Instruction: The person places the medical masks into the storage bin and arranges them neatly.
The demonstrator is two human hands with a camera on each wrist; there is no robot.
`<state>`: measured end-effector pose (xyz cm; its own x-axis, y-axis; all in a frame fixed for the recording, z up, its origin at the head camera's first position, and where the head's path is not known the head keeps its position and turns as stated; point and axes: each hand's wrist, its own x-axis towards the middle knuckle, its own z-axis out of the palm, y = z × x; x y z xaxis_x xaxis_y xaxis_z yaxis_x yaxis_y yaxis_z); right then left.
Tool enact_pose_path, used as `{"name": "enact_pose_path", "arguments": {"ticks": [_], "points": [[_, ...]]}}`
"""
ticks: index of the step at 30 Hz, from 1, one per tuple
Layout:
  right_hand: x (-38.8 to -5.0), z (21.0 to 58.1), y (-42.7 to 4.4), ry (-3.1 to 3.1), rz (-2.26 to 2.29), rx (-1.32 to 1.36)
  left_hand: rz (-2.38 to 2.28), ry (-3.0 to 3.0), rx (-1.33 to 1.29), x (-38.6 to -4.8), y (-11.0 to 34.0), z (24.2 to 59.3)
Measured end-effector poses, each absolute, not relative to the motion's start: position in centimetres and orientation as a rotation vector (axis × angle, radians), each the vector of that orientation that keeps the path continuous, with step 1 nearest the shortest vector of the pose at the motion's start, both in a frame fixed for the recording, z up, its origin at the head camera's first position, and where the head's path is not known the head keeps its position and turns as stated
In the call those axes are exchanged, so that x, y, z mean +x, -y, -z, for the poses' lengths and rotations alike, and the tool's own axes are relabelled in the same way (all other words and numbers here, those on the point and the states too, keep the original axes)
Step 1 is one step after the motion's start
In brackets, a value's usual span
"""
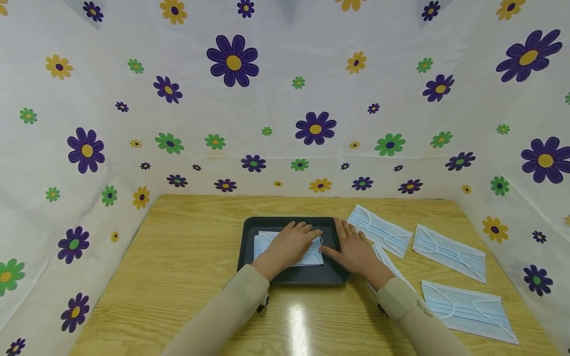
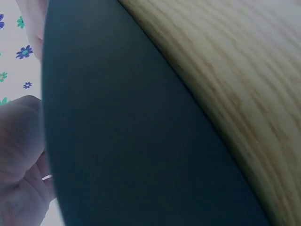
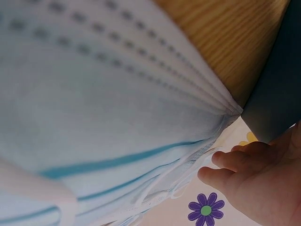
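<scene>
A dark grey tray [image 1: 307, 283] lies on the table with light blue pleated face masks [image 1: 313, 259] in it, layered so that I cannot count them. My left hand [image 1: 285, 245] rests over these masks, its fingers pointing away and to the right. At the tray's right side lies my right hand [image 1: 354, 248], fingers straight along the rim and thumb spread inward over the tray. In the left wrist view the tray's outer wall [image 2: 127, 122] hides much of the left hand [image 2: 21, 160]. The right wrist view shows the right hand [image 3: 263, 174] beside the tray.
Several loose masks lie to the right: one behind the right hand [image 1: 378, 230], one farther right [image 1: 450, 252], one near the front [image 1: 469, 311], and one partly under the right forearm [image 1: 389, 267]. Flower-printed cloth [image 1: 267, 104] encloses the wooden table [image 1: 187, 267].
</scene>
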<state>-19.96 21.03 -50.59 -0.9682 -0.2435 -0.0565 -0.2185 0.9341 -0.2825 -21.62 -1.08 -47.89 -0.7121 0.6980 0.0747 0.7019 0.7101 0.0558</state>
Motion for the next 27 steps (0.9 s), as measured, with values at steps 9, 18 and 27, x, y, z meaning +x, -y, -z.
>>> {"name": "enact_pose_path", "arguments": {"ticks": [9,18,27], "points": [[-20.0,50.6,-21.0,-3.000,0.435,-0.347,0.010,2.885,-1.131,-22.5,1.4,48.0],[-19.9,50.5,-20.9,-2.991,0.438,-0.347,-0.005,2.848,-1.155,-22.6,2.1,49.0],[-19.9,50.6,-21.0,-2.982,0.436,-0.353,0.156,2.828,-1.158,-22.5,2.7,49.8]]}}
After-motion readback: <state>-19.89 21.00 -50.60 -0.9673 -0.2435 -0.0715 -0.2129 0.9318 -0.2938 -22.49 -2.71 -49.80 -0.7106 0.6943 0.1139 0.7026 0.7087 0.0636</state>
